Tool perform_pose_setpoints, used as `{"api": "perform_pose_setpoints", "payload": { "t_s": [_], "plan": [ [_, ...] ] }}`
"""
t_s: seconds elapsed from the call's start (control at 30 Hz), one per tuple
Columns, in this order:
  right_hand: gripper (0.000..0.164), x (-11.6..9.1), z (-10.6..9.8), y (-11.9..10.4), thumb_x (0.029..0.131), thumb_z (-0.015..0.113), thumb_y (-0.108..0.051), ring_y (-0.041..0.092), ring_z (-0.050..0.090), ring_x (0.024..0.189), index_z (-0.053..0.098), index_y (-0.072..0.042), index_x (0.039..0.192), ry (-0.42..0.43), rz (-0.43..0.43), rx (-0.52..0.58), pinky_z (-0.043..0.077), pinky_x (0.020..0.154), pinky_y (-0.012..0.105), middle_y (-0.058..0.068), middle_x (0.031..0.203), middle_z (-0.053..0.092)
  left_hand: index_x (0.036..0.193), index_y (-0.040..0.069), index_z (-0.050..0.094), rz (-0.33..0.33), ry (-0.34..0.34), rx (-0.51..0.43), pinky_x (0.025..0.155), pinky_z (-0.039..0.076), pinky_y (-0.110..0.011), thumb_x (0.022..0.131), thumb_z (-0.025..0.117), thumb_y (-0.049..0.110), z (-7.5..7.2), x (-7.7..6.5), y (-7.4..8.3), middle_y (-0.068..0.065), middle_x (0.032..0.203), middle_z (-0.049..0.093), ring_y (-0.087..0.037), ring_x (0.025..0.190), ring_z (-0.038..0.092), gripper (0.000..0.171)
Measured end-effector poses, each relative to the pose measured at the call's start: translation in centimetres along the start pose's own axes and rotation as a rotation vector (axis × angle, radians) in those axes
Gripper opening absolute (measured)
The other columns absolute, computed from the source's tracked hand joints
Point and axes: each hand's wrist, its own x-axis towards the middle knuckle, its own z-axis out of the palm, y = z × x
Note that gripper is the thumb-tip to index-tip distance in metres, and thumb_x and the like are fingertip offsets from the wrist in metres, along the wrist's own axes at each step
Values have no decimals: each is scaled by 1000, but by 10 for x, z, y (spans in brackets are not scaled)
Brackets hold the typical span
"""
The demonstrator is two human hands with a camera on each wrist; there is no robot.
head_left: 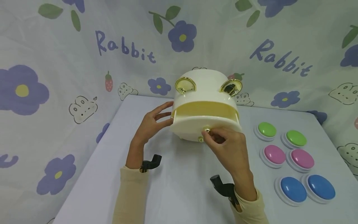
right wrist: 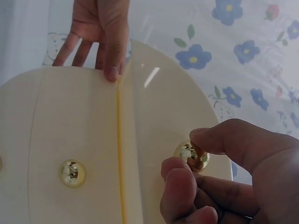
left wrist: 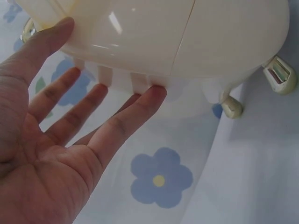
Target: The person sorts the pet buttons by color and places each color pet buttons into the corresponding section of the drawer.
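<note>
A cream-white rounded box (head_left: 205, 79) with two gold-rimmed ear-shaped loops (head_left: 185, 84) stands on the table. Its upper drawer (head_left: 190, 123) is partly pulled out, and a yellowish inside shows behind the white front. Thumb and fingers of my right hand (head_left: 230, 147) pinch the gold knob (right wrist: 187, 151) on that drawer front. A second gold knob (right wrist: 72, 173) sits on the lower front. My left hand (head_left: 149, 124) rests against the box's left side with spread, nearly straight fingers; in the left wrist view the fingertips (left wrist: 159, 93) lie right at its wall.
To the right, push-button lights with white bases stand in pairs: green (head_left: 267, 129), pink (head_left: 275, 154) and blue (head_left: 293, 189). A patterned cloth (head_left: 209, 37) with flowers and rabbits hangs behind the white table (head_left: 179, 193). Black wrist mounts (head_left: 223, 186) stick out from both sleeves.
</note>
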Motion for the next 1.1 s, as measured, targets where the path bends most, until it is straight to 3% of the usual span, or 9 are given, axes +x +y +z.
{"api": "perform_pose_setpoints", "payload": {
  "t_s": [0.23,0.5,0.83,1.1],
  "plan": [
    [13,-3,-6,-5,83,83,-19,5,57,57,76,-14,72,-43,44,1,50,51,23,-10,64,64,145,38,53,0,-4,-8,97,54,-43,87,81,28,0,-1,0,17,149,45,-17,127,56,66],
    [16,-6,-11,-6,82,83,-20,4,55,56,75,-18,69,-66,27,-14,49,50,24,-14,63,62,146,36,52,-24,-7,-26,98,53,-42,88,80,22,0,-1,1,18,151,43,-18,128,54,66],
    [14,-8,-16,-12,82,83,-21,4,54,56,76,-18,71,-110,39,-25,48,49,24,-16,62,60,151,21,48,-45,-10,-29,100,52,-42,90,77,13,4,-10,26,11,152,44,-25,131,52,67],
    [13,-9,-23,-17,84,82,-22,1,55,55,77,-19,72,-148,52,-39,48,50,23,-19,59,60,148,33,51,-26,-3,-21,99,52,-42,89,79,19,0,-2,4,15,152,42,-20,130,53,67]
  ]
}}
